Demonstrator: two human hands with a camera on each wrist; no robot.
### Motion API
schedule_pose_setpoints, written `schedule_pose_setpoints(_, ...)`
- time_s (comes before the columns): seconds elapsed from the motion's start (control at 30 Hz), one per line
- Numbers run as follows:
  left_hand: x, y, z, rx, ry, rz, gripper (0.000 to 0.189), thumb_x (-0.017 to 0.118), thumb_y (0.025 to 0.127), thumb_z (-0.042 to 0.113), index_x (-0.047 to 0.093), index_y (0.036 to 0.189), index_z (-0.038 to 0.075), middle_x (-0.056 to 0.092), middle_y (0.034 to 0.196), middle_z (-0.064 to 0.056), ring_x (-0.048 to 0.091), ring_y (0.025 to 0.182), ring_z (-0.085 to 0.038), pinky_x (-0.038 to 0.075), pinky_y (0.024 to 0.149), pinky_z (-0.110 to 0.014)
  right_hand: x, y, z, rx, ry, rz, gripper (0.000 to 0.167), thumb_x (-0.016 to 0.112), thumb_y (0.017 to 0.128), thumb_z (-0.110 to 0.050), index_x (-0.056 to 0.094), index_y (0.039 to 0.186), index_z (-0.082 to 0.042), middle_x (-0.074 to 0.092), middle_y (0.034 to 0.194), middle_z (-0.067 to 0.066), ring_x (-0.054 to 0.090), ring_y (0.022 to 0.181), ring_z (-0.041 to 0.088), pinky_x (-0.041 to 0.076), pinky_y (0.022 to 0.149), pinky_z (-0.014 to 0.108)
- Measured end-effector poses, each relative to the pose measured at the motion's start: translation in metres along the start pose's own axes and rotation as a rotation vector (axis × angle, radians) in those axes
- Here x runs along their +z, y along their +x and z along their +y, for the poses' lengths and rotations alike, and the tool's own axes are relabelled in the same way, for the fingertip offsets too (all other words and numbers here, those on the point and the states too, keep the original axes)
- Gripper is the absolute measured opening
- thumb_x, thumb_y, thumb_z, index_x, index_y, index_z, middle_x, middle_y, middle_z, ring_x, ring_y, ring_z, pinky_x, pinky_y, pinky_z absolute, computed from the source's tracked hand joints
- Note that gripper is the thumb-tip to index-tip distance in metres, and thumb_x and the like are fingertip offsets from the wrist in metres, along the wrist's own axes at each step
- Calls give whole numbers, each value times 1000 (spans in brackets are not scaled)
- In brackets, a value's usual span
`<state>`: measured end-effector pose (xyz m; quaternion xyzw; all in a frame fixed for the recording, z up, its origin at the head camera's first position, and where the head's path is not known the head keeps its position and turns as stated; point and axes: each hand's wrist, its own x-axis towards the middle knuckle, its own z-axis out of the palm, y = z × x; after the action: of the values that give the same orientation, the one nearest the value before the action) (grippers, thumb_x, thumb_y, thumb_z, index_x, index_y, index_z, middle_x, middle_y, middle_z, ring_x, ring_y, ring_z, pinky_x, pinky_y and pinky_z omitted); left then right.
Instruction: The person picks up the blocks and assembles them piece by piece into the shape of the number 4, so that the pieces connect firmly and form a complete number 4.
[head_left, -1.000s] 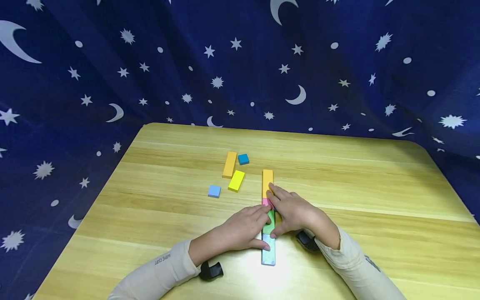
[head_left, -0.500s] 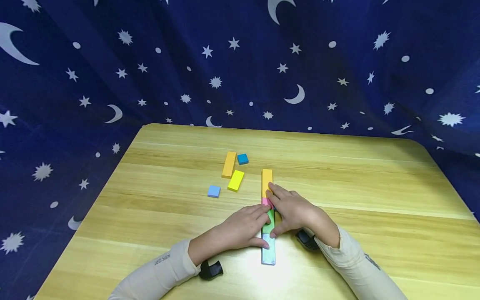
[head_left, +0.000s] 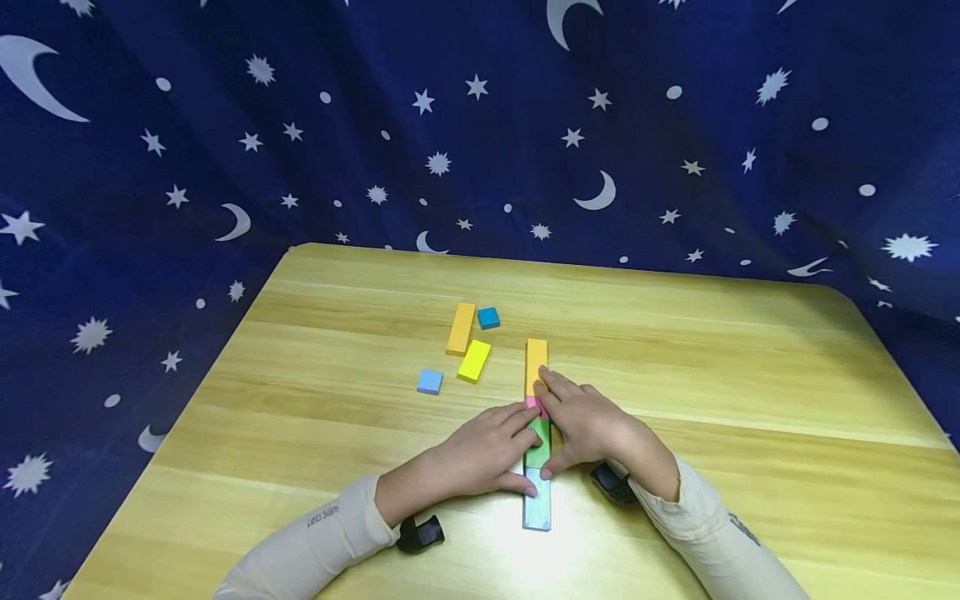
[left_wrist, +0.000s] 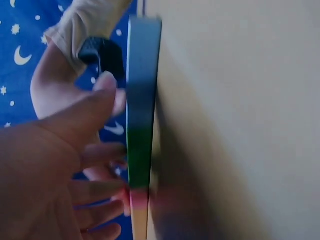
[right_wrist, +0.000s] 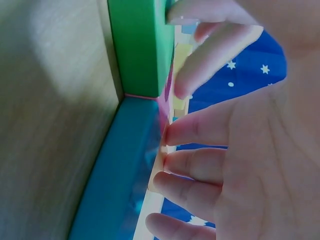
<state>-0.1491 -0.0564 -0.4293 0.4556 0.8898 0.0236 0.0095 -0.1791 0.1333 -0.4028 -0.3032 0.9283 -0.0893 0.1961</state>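
Head view shows a left hand [head_left: 483, 450] and a right hand [head_left: 596, 427] over blocks on a table [head_left: 750, 400]. Both hands have their thumbs apart from their fingers and grip nothing; I can't tell if every tip touches. Under the left thumb is a pale block [head_left: 536, 510]. Lined up ahead of it, by the fingertips, come a green block [head_left: 537, 457], a pink block [head_left: 532, 400] and an orange block [head_left: 536, 354]. Right wrist view shows a teal block [right_wrist: 117, 165] tucked under the right fingers. Past the left fingers lie a yellow block [head_left: 474, 362], a small blue block [head_left: 430, 382], a dark blue block [head_left: 488, 317] and another orange one [head_left: 461, 327].
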Motion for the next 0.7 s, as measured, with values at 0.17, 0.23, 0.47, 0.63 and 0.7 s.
schedule_pose_setpoints(0.17, -8, -3, -14, -47, -12, 16, 54, 52, 80, 59, 57, 111, 15, 42, 139, -11, 38, 130, -24, 33, 106, -36, 0, 0, -1, 15, -6, -7, 111, 78, 59, -54, 29, 139, 6, 15, 149, 23, 19, 138, 35, 28, 103, 54)
schedule_pose_setpoints(0.23, -12, -5, -22, -83, -19, 15, 53, 56, 80, 56, 58, 111, 14, 43, 138, -12, 41, 128, -25, 35, 105, -37, 0, 0, -2, 22, -1, -11, 111, 77, 59, -54, 28, 139, 5, 14, 150, 23, 18, 138, 35, 27, 104, 53)
schedule_pose_setpoints(0.47, -30, -17, -51, -318, -30, -41, 49, 70, 76, 39, 58, 115, 12, 48, 131, -15, 46, 121, -32, 40, 98, -45, 0, -1, -2, 26, 6, -14, 112, 78, 59, -53, 27, 140, 5, 13, 150, 22, 17, 138, 35, 26, 105, 53)
schedule_pose_setpoints(0.63, -36, -23, -66, -477, 31, -121, 42, 75, 74, 27, 58, 109, 10, 60, 108, -11, 56, 101, -31, 46, 85, -44, 1, 0, -1, 24, 4, -16, 112, 78, 59, -53, 27, 140, 5, 13, 150, 22, 17, 138, 35, 26, 105, 52)
schedule_pose_setpoints(0.7, -36, -25, -70, -511, 62, -147, 37, 75, 74, 22, 59, 105, 9, 62, 97, -10, 59, 91, -29, 48, 77, -42, 1, 0, -1, 25, 4, -17, 112, 78, 59, -54, 27, 140, 5, 12, 150, 22, 17, 138, 35, 26, 105, 52)
